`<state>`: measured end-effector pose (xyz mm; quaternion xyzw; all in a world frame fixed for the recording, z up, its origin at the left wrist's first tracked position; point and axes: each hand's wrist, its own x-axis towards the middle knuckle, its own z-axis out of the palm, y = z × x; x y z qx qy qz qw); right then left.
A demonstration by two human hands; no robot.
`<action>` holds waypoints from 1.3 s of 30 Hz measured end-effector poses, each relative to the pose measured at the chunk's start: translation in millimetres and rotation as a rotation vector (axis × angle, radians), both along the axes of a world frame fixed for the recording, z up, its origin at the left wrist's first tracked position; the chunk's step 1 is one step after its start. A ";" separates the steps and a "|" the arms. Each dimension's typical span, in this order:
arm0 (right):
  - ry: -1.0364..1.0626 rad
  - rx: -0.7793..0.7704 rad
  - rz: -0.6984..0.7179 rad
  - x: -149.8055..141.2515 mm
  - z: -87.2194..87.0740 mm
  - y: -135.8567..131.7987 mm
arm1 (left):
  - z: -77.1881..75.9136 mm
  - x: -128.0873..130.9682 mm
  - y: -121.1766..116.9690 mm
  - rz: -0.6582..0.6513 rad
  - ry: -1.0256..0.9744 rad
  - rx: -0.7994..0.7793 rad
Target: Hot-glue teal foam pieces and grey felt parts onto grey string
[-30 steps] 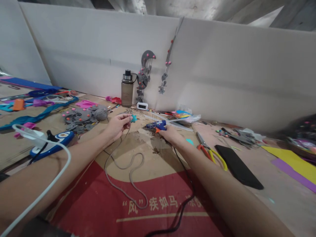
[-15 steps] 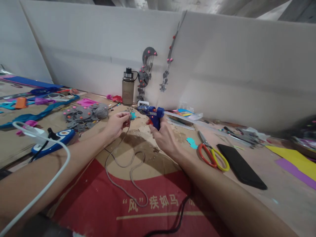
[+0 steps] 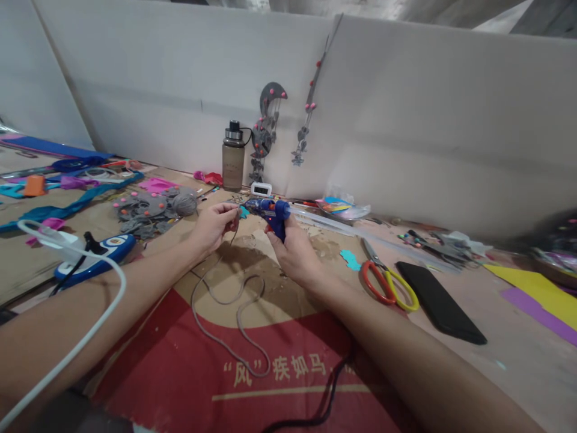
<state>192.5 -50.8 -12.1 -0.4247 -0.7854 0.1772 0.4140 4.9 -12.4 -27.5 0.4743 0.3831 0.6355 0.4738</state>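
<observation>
My right hand [image 3: 295, 251] grips a blue glue gun [image 3: 271, 213] by its handle, its nozzle aimed left at a small teal star piece [image 3: 244, 211]. My left hand [image 3: 213, 226] pinches the end of a grey cord [image 3: 228, 300] right beside that star. The cord trails toward me in loops over the brown and red cardboard [image 3: 270, 313]. The gun's black cable [image 3: 331, 385] runs back along my right forearm.
Red and yellow scissors [image 3: 387, 282], a black phone [image 3: 439, 300] and a teal cutout [image 3: 350, 260] lie to the right. A bottle [image 3: 233, 157], a small clock [image 3: 260, 189] and grey hanging ornaments [image 3: 265, 129] stand at the white wall. Grey felt pieces and yarn [image 3: 155, 209] sit left.
My right hand picked the glue gun up off the table and brought it left, to the star held at my left hand. The left hand stayed in place.
</observation>
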 end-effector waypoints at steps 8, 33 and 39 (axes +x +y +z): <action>-0.009 0.004 -0.004 -0.6 -0.6 -1.7 | -0.5 0.5 0.8 0.002 0.010 0.010; 0.011 0.010 -0.011 -0.8 -3.1 -2.2 | 4.5 1.8 -1.2 0.020 -0.041 -0.010; 0.005 0.005 -0.017 -0.9 -3.2 -1.4 | 2.2 1.1 -0.7 -0.001 -0.016 0.009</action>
